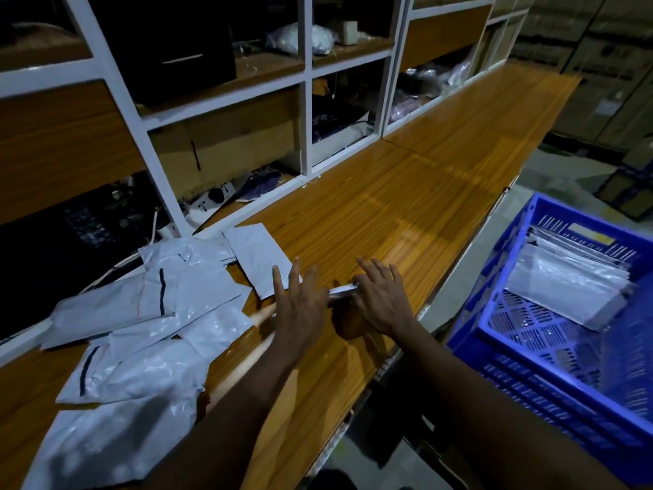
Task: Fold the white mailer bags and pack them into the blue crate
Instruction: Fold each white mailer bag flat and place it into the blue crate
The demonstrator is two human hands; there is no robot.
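Observation:
A folded white mailer bag (342,291) shows edge-on between my two hands, just above the wooden counter (406,206), with a dark shadow beneath it. My left hand (300,305) grips its left end and my right hand (383,300) its right end, fingers spread forward. A loose pile of unfolded white mailer bags (141,330) lies on the counter to the left. The blue crate (530,390) stands low at the right, off the counter edge, with a stack of folded white bags (572,281) leaning inside it.
A pale round stick (243,358) lies on the counter under my left forearm. White-framed shelving (307,100) with clutter and a power strip (212,199) lines the back. The counter stretches away to the far right; stacked cartons stand beyond.

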